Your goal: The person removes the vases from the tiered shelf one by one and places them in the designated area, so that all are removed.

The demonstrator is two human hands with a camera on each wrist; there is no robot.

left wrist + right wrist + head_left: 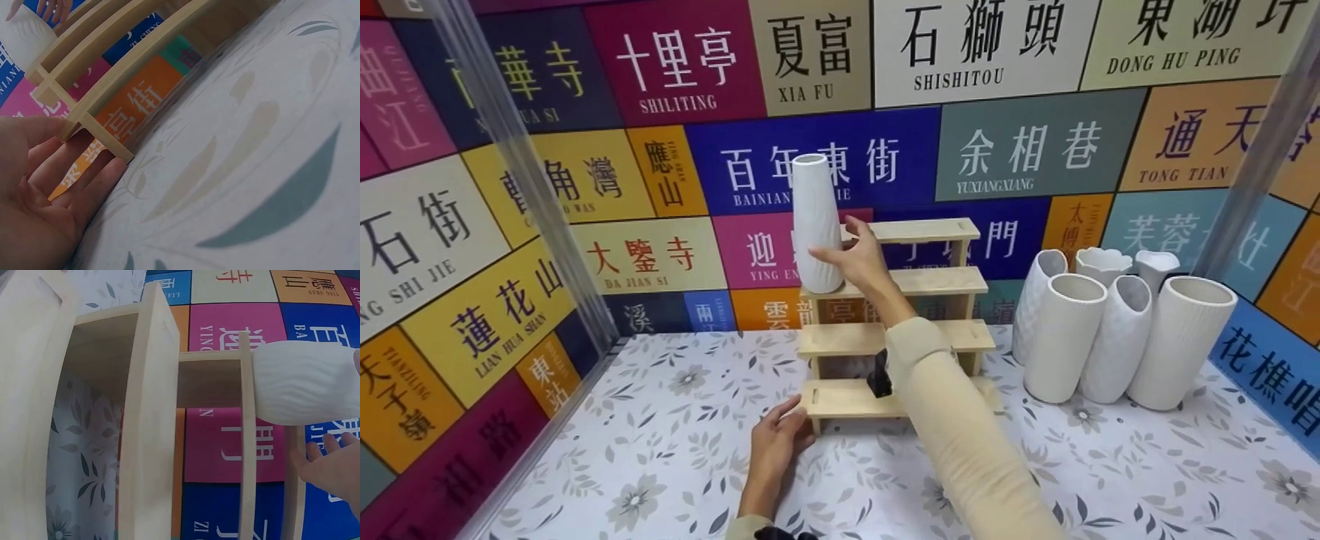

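A tall white ribbed vase [816, 225] stands upright at the left end of the second shelf from the top of a tiered wooden display stand [896, 281]. My right hand [861, 259] is at the vase's right side, thumb across its front and fingers spread. In the right wrist view, a gap shows between the vase [306, 382] and the fingers [332, 464]. Low on the stand's left side, my left hand [774, 439] holds the end of the bottom shelf. The left wrist view shows that hand [50, 185] with its digits around the shelf's corner and leg [104, 136].
To the right of the stand, several white vases cluster together, including a wide cylinder [1183, 345] and a slant-mouthed one [1117, 341]. A floral-patterned cloth [660, 435] covers the table. Behind rises a wall of colourful place-name signs [810, 165], with clear upright edges at both sides.
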